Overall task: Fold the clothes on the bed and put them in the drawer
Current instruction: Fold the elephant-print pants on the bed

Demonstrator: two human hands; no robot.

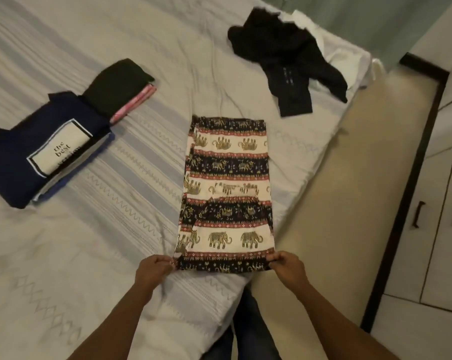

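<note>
An elephant-print garment in black, cream and red bands lies flat and lengthwise near the bed's right edge. My left hand pinches its near left corner and my right hand pinches its near right corner. On the left of the bed sits a folded navy shirt with a white text patch. Behind it lies a folded black piece on top of a pink one. A crumpled black garment lies unfolded at the far right corner.
A white pillow or cloth shows under the crumpled black garment. A beige floor strip runs along the bed's right side. White cabinet doors and drawers with dark handles stand at the right. My legs are at the bed's near edge.
</note>
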